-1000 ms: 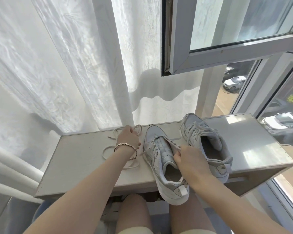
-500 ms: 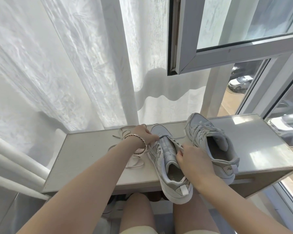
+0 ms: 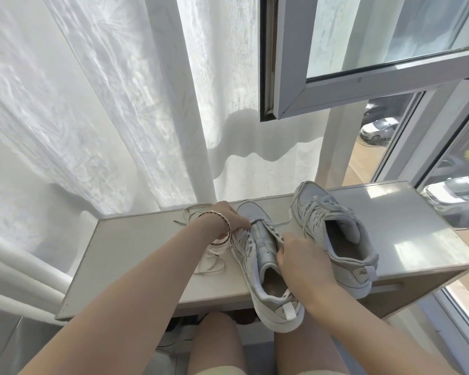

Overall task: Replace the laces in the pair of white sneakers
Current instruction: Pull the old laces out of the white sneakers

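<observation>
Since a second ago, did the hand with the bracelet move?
Yes. The left hand went right, off the loose lace lying on the shelf and onto the near sneaker at its front laces.

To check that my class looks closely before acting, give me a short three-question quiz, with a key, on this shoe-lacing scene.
1. True or false: the left hand and the right hand are both on the near sneaker.
2. The loose laces lie on the shelf: A left of that sneaker; B right of it; C inside it.
3. Fill in: the left wrist wears a ____.
Key: 1 true; 2 A; 3 bracelet.
</observation>
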The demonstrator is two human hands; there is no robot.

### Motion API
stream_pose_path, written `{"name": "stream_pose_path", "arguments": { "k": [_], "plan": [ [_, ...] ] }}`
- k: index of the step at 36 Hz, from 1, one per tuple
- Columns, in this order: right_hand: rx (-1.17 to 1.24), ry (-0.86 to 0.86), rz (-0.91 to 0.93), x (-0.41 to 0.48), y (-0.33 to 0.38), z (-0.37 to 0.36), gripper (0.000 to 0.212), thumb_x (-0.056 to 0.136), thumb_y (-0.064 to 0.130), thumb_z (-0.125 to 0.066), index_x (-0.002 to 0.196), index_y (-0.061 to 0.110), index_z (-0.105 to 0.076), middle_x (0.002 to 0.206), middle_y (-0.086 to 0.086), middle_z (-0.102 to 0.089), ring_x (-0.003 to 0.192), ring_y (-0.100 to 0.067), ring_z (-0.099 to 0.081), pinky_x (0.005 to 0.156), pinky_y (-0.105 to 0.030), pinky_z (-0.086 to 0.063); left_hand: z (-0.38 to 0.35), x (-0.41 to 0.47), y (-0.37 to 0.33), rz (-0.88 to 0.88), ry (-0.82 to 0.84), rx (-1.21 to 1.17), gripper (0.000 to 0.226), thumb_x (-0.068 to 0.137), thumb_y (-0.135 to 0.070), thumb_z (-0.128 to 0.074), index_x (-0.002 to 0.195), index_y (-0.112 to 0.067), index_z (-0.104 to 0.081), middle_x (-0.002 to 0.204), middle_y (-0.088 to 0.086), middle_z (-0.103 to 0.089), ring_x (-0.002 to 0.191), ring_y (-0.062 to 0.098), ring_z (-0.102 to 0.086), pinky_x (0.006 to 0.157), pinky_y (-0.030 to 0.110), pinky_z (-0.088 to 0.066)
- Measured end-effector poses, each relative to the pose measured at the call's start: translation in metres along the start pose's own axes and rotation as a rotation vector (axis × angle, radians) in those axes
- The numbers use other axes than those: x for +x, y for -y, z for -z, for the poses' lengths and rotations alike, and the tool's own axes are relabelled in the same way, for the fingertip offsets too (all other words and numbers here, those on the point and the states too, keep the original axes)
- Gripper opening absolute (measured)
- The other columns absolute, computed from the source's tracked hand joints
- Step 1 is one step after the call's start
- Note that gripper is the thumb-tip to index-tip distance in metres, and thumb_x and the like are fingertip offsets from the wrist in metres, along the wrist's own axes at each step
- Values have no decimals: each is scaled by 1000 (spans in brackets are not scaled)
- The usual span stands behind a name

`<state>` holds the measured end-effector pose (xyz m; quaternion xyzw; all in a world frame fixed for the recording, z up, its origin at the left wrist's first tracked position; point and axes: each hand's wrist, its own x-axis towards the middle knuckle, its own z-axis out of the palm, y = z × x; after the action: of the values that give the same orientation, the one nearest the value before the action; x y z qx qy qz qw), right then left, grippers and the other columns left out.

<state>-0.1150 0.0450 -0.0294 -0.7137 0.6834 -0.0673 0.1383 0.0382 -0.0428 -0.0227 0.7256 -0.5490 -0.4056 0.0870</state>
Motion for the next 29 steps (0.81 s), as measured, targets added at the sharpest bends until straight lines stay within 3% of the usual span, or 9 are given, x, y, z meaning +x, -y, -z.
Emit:
{"name": "stream_pose_path", "arguments": {
  "k": [4, 8, 12, 15, 17, 21, 25, 27, 29],
  "plan": [
    [3, -3, 5, 0, -1, -1, 12, 98, 17, -34, 97, 17, -46, 99, -5, -60, 74, -22, -41, 63, -29, -30, -1, 1, 2, -77, -5, 32, 16, 79, -23, -68, 68, -13, -63, 59, 3, -52, 44, 15, -37, 47, 19, -32],
    [20, 16, -5, 1, -2, -1, 16, 97, 15, -35, 104, 13, -49, 101, -7, -60, 76, -21, -41, 65, -30, -32, 0, -1, 4, -273, -97, 186, 31, 85, -13, -57, 54, -13, -53, 49, -2, -50, 45, 8, -42, 45, 18, -34],
    [43, 48, -2, -1, -4, 1, 12, 96, 10, -35, 97, 17, -45, 102, -7, -58, 77, -22, -41, 65, -30, -32, -2, -4, 8, -389, -232, 302, 21, 90, -13, -50, 70, -16, -46, 64, -4, -49, 69, 17, -46, 58, 26, -34],
    [52, 50, 14, -3, -6, 3, 11, 96, 9, -34, 92, 18, -39, 103, -6, -57, 78, -22, -40, 66, -29, -30, 3, -2, 10, -439, -309, 338, 9, 93, -14, -47, 87, -9, -52, 77, 4, -62, 76, 22, -53, 65, 28, -39],
    [66, 46, 16, -5, -7, 4, 12, 96, 8, -34, 90, 19, -37, 103, -6, -57, 78, -22, -40, 66, -29, -30, 7, -1, 12, -468, -354, 441, 15, 95, -14, -44, 97, -3, -54, 89, 14, -63, 84, 31, -56, 70, 31, -38],
    [68, 51, 6, -4, -7, 5, 13, 95, 8, -34, 88, 18, -36, 102, -7, -57, 77, -22, -41, 65, -30, -31, 7, -2, 14, -481, -412, 467, 14, 92, -9, -44, 102, -2, -50, 90, 17, -64, 83, 34, -57, 70, 34, -40],
    [72, 61, -14, -1, -6, 4, 12, 95, 8, -34, 88, 16, -37, 100, -8, -58, 77, -22, -43, 65, -30, -32, 1, -6, 9, -260, -395, 22, 12, 86, -9, -50, 96, -13, -45, 77, 5, -61, 69, 20, -55, 50, 23, -36],
    [66, 52, -14, 0, -7, 3, 11, 96, 8, -35, 88, 16, -38, 97, -8, -58, 76, -23, -43, 64, -30, -32, 0, -6, 3, -31, -329, -463, 6, 87, -5, -49, 86, -11, -47, 58, 2, -61, 51, 12, -54, 41, 17, -41],
    [75, 40, -19, 0, -9, 2, 12, 95, 9, -35, 87, 16, -40, 94, -7, -58, 75, -23, -44, 63, -30, -33, -1, -12, -2, 158, -136, -1000, 19, 88, 3, -43, 72, -6, -48, 42, 3, -57, 42, 11, -50, 40, 17, -45]
  ]
}}
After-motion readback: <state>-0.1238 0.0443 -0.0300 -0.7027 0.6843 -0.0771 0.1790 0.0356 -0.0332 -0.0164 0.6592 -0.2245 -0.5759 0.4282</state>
